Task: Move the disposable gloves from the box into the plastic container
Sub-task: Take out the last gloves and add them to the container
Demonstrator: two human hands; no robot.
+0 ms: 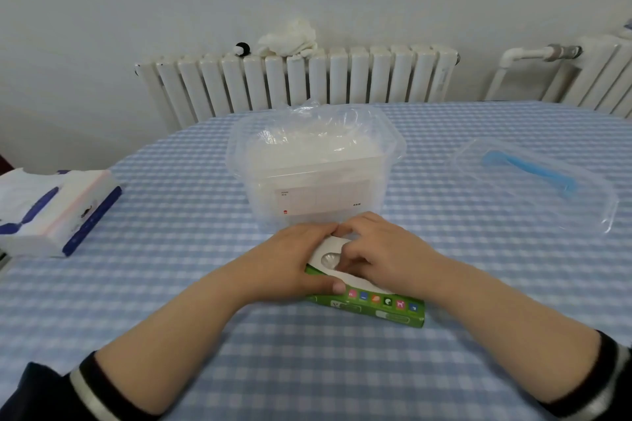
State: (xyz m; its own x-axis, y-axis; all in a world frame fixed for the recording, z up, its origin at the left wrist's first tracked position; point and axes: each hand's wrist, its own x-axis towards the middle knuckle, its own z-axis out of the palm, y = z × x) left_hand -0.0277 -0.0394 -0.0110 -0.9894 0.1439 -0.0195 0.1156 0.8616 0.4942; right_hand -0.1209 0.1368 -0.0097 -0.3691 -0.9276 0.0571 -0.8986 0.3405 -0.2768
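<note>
Here, the left hand (pixel 290 261) is gripping the green glove box (pixel 371 306) just in front of the plastic container (pixel 318 178), while the right hand (pixel 376 255) is curling its fingers (pixel 345 258) into the box's opening; clear gloves (pixel 314 133) are filling the container.

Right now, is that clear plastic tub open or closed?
Open. The plastic container has no lid on; clear gloves bulge above its rim, and the lid with the blue handle lies on the table to its right.
</note>
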